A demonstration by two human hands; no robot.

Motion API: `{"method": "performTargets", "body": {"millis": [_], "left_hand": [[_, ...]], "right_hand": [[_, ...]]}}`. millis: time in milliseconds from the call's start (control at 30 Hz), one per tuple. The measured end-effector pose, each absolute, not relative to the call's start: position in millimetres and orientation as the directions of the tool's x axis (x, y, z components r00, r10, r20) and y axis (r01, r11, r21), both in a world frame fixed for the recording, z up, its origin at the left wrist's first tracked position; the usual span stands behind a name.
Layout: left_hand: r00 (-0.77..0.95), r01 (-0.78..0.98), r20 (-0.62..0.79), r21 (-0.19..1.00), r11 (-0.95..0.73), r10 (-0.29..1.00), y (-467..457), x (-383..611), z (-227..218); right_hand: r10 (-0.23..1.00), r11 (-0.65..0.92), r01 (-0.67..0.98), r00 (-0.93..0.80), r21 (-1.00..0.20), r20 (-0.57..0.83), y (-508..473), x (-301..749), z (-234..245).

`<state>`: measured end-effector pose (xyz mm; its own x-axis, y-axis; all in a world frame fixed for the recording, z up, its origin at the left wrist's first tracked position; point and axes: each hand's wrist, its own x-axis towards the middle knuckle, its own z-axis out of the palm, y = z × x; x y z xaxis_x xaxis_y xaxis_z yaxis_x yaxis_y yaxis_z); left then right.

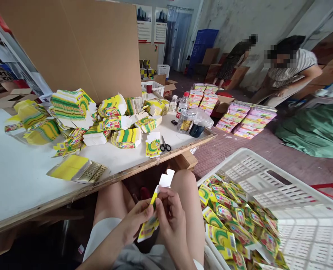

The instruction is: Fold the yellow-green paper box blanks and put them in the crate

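Note:
Over my lap, my left hand (137, 219) and my right hand (170, 215) both pinch one flat yellow-and-green carton blank (152, 213). Its white flap (166, 180) sticks up above my fingers. The fingers of both hands are closed on the blank's edges. To my right stands a white plastic crate (296, 210) holding several folded yellow-green cartons (234, 225). A stack of flat blanks (76, 168) lies near the front edge of the white table (14, 176).
Heaps of bundled yellow-green blanks (99, 120) cover the table's far side, with scissors (165, 145), bottles (183, 107) and a dark cup (196, 129) at its right end. Packed pink-green bundles (248, 118) sit on the floor. Two people (284, 71) bend over by the far wall.

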<state>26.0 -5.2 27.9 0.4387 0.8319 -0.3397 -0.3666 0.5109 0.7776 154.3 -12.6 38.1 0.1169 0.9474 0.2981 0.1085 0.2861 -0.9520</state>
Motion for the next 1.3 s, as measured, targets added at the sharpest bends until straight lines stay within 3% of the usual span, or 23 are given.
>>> {"method": "performTargets", "body": {"millis": [100, 200, 333, 500, 667, 800, 933, 1067, 1167, 1300], "left_hand": [[0.425, -0.422, -0.389, 0.714, 0.558, 0.818, -7, 24, 29], [0.366, -0.394, -0.376, 0.766, 0.508, 0.851, -4, 24, 30], [0.282, -0.397, -0.336, 0.812, 0.428, 0.899, 6, 28, 35], [0.188, -0.266, -0.256, 0.916, 0.300, 0.948, 18, 33, 43], [0.169, -0.108, -0.137, 0.982, 0.157, 0.976, 22, 33, 45], [0.194, -0.071, -0.051, 0.995, 0.065, 0.980, 24, 23, 49], [0.307, -0.058, -0.051, 0.996, 0.072, 0.951, 24, 10, 57], [0.421, -0.088, -0.118, 0.982, 0.169, 0.900, 24, -4, 56], [0.490, -0.112, -0.184, 0.956, 0.271, 0.852, 22, -10, 53], [0.503, -0.118, -0.184, 0.953, 0.278, 0.844, 17, -12, 50]], "right_hand": [[0.954, 0.269, 0.102, 0.111, -0.958, 0.280, -13, 156, 38], [0.947, 0.269, 0.134, 0.143, -0.954, 0.287, -16, 155, 36], [0.899, 0.228, 0.211, 0.328, -0.950, 0.289, -17, 152, 29], [0.975, 0.139, 0.087, 0.165, -0.987, 0.151, -9, 156, 18], [0.953, 0.127, 0.125, 0.261, -0.984, 0.156, -1, 163, 21], [0.961, 0.149, 0.060, 0.228, -0.987, 0.158, 4, 168, 30], [0.965, 0.225, 0.037, 0.128, -0.974, 0.227, 5, 174, 36], [0.979, 0.204, 0.017, -0.029, -0.979, 0.204, 5, 182, 38], [0.982, 0.188, 0.036, -0.046, -0.982, 0.186, 5, 187, 39], [0.978, 0.209, 0.078, -0.017, -0.975, 0.209, 8, 186, 40]]}}
